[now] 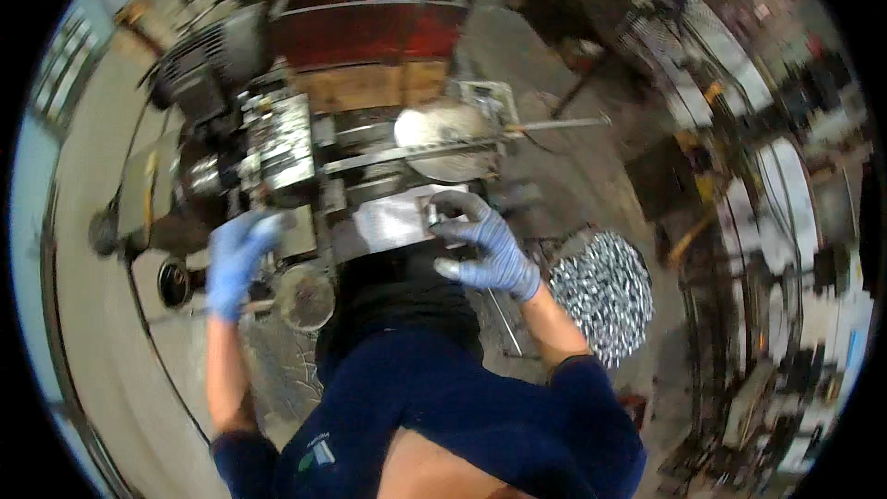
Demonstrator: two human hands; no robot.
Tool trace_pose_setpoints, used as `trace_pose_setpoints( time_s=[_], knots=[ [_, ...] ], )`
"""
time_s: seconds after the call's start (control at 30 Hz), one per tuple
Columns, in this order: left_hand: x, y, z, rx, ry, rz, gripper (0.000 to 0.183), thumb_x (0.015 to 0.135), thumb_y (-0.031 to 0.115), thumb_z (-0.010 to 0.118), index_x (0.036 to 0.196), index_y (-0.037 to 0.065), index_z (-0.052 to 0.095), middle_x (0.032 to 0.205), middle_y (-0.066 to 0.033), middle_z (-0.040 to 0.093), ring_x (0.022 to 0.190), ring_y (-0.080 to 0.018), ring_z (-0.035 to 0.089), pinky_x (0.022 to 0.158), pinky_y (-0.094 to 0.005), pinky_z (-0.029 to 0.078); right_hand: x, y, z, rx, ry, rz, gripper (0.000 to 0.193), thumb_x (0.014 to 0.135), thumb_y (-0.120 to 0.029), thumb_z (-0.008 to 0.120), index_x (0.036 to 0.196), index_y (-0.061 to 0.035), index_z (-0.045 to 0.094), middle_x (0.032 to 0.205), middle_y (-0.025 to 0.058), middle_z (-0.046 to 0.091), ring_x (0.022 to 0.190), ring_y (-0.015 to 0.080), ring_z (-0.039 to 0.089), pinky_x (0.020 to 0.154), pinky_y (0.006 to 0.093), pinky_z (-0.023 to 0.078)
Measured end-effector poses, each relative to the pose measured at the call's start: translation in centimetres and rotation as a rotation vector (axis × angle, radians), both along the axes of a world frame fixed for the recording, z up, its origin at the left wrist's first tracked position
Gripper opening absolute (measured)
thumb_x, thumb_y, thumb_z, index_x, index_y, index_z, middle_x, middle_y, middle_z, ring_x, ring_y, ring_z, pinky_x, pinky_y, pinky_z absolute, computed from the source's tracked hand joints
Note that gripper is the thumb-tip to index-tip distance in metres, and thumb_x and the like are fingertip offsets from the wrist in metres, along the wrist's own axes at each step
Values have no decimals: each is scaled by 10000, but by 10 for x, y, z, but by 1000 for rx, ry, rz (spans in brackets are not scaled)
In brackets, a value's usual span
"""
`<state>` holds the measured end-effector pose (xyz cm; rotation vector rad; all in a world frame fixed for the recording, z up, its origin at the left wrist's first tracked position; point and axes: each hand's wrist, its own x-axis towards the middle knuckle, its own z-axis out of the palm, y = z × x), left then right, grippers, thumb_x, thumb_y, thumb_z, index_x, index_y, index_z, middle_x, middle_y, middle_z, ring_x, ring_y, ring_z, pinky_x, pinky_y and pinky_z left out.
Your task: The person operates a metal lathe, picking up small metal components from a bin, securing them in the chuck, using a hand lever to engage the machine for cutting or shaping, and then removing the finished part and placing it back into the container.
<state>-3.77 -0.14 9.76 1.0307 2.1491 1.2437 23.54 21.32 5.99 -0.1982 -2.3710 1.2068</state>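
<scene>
My left hand (pixel 236 259), in a blue knitted glove with pale fingertips, is beside the left part of a bench machine, near its metal block (pixel 277 139). Motion smears its fingers, so whether they hold anything is unclear. My right hand (pixel 494 245), in a similar glove with darkened fingertips, hovers at the right end of a bright metal plate (pixel 393 222). Its thumb and fingers are spread apart and curved. A small shiny piece (pixel 431 213) shows by the fingertips; it does not look gripped. Beyond the plate lies a pale round disc (pixel 443 134) under a long metal bar (pixel 397 156).
Right of my right forearm, a round container holds a heap of small shiny metal parts (pixel 605 296). A red metal bin (pixel 370 32) stands at the back. An electric motor (pixel 208 60) and a round-topped post (pixel 306 298) are on the left. Cluttered racks (pixel 785 194) line the right.
</scene>
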Motion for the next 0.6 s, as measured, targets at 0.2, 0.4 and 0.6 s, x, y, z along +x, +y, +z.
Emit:
trace_pose_setpoints(
  time_s=[0.2,0.4,0.6],
  knots=[
    [45,50,-13,106,-506,-445,395,874,380,561,847,-6,640,618,-44,591,562,-97,551,533,-229,439,-58,-36,37,131,107,271,351,698,-258,732,1011,-121,650,1222,138,479,1139,307,460,952,409,372],
    [39,41,-27,151,-514,-322,362,871,346,566,798,0,645,597,-19,576,568,-84,525,545,-223,414,-78,-39,26,168,31,237,333,692,-257,727,987,-118,662,1240,137,487,1137,309,480,944,393,395],
    [31,41,-46,237,-177,-156,350,872,311,565,832,-19,674,638,-33,613,581,-88,536,547,-243,433,-96,-52,12,182,-100,130,296,682,-286,721,930,-133,674,1076,139,592,1061,322,526,887,383,438]
  ],
)
